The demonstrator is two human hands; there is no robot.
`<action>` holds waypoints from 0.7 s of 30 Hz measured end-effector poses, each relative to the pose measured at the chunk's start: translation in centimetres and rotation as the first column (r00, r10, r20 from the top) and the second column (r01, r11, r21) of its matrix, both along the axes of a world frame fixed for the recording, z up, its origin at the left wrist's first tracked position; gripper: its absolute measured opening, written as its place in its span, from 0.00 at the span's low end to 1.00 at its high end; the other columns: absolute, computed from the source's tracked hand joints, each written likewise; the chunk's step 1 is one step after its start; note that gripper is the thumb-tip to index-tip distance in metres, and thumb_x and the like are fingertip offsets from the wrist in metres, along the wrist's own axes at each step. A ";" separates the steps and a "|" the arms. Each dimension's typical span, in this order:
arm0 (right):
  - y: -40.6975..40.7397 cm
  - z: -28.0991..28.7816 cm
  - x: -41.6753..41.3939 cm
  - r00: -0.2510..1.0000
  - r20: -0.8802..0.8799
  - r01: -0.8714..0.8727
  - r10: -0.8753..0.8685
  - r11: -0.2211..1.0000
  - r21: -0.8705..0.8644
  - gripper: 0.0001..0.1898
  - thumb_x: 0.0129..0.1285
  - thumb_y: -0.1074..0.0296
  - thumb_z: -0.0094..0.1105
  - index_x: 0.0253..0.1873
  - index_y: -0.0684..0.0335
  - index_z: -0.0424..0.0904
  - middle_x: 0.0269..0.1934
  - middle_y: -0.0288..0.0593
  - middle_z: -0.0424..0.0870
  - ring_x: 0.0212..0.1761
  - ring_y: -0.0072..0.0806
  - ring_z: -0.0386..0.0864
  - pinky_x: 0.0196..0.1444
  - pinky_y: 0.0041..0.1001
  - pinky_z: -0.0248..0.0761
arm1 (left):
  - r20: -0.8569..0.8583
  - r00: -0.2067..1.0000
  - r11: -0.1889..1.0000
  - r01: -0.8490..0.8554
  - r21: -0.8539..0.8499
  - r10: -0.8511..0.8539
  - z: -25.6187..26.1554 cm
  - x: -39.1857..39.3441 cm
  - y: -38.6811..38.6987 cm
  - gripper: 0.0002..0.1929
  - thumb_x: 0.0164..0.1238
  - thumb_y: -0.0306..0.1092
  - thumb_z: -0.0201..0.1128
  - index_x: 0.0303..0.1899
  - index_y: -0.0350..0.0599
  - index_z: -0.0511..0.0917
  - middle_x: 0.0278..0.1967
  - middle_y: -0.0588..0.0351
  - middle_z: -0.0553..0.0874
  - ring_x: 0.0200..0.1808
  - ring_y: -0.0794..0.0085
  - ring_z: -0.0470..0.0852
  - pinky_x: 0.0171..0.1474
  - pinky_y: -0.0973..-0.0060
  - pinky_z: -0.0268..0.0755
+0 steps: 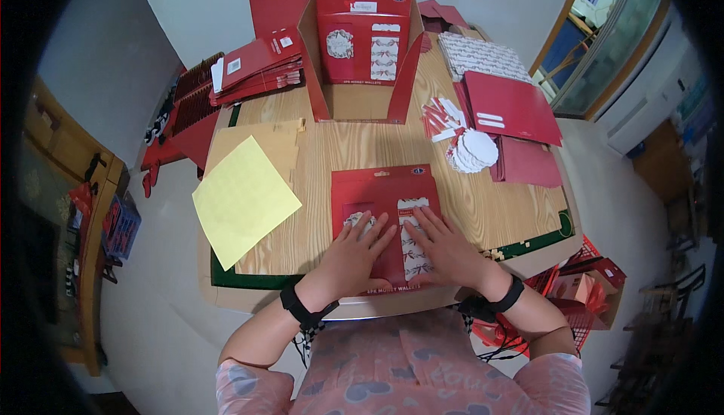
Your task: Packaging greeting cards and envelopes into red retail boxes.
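A flat red money-wallet pack (387, 189) lies on the wood-patterned table near its front edge. My left hand (352, 256) rests palm down on its left part, partly over a round white printed decoration. Fingers spread, my right hand (448, 248) presses flat on the right part, over a white wallet (417, 268) with a bow pattern. Neither hand grips anything. Beyond them an open red cardboard display box (360, 104) stands upright, with similar packs (362, 47) inside. A yellow sheet (246, 206) lies to the left of my hands.
Red packs (257, 70) are stacked at the back left. To the right lie white scalloped tags (475, 150), small paper strips (444, 118), red wallets (512, 104) and patterned white wallets (483, 56). A red plastic basket (582, 313) holding boxes stands below the table's right edge.
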State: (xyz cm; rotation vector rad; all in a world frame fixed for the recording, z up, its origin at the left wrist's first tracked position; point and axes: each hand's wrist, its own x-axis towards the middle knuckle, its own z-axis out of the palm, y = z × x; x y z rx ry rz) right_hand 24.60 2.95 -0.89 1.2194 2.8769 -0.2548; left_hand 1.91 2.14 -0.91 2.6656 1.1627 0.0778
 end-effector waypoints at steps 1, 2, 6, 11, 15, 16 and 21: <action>0.0 -0.1 0.1 0.998 -0.055 0.006 -0.008 0.999 -0.034 0.48 0.49 0.40 0.61 0.67 0.67 0.54 0.69 0.61 0.48 0.72 0.51 0.44 0.68 0.44 0.44 | 0.023 1.000 1.000 0.002 -0.024 -0.002 0.1 -0.1 0.0 0.48 0.50 0.62 0.61 0.67 0.41 0.54 0.67 0.41 0.54 0.69 0.45 0.51 0.68 0.57 0.47; 0.1 -0.1 0.3 0.994 -0.110 0.009 -0.017 0.998 -0.068 0.46 0.48 0.42 0.63 0.67 0.65 0.56 0.69 0.60 0.47 0.72 0.51 0.44 0.68 0.46 0.46 | 0.024 1.000 1.000 0.002 -0.018 -0.002 0.6 -0.2 0.0 0.48 0.50 0.62 0.61 0.67 0.41 0.54 0.67 0.41 0.54 0.69 0.45 0.51 0.68 0.57 0.47; 0.8 1.6 2.0 0.904 -0.424 0.004 -0.048 0.995 -0.104 0.38 0.53 0.54 0.66 0.65 0.63 0.59 0.62 0.59 0.61 0.66 0.47 0.58 0.62 0.39 0.59 | 0.379 0.900 0.976 -0.191 -0.103 0.216 1.4 -2.4 0.0 0.37 0.56 0.45 0.65 0.65 0.42 0.58 0.63 0.40 0.62 0.66 0.46 0.58 0.66 0.59 0.53; 1.8 -0.7 3.1 0.344 -0.539 0.192 -0.769 0.619 -0.761 0.18 0.59 0.74 0.60 0.53 0.64 0.68 0.36 0.39 0.77 0.36 0.20 0.73 0.38 0.21 0.68 | 0.528 0.245 0.569 -0.146 -0.809 0.813 -1.2 -5.7 0.2 0.28 0.62 0.30 0.62 0.63 0.47 0.62 0.47 0.51 0.76 0.45 0.73 0.76 0.47 0.77 0.72; 1.9 -1.9 3.2 0.344 -0.594 0.197 -0.727 0.674 -0.712 0.14 0.60 0.73 0.60 0.50 0.65 0.71 0.37 0.36 0.78 0.34 0.17 0.73 0.38 0.21 0.68 | 0.500 0.112 0.512 -0.131 -0.849 0.858 -1.5 -5.4 0.0 0.22 0.61 0.26 0.62 0.56 0.40 0.67 0.40 0.57 0.78 0.40 0.79 0.77 0.44 0.80 0.71; 1.5 -1.1 3.1 0.389 -0.517 0.141 -0.763 0.604 -0.784 0.13 0.60 0.74 0.60 0.49 0.65 0.72 0.37 0.36 0.78 0.36 0.17 0.74 0.39 0.20 0.69 | 0.501 0.109 0.512 -0.134 -0.849 0.859 -1.7 -5.5 -0.4 0.22 0.61 0.26 0.62 0.56 0.40 0.67 0.40 0.57 0.78 0.40 0.79 0.77 0.44 0.80 0.71; -2.0 1.2 3.2 0.452 -0.448 0.069 -0.771 0.531 -0.845 0.13 0.61 0.75 0.58 0.50 0.66 0.73 0.41 0.35 0.79 0.43 0.19 0.75 0.46 0.22 0.70 | 0.582 0.039 0.582 -0.101 -0.807 0.812 -0.2 -4.9 -4.0 0.05 0.58 0.21 0.63 0.35 0.41 0.78 0.32 0.64 0.79 0.34 0.83 0.76 0.40 0.84 0.69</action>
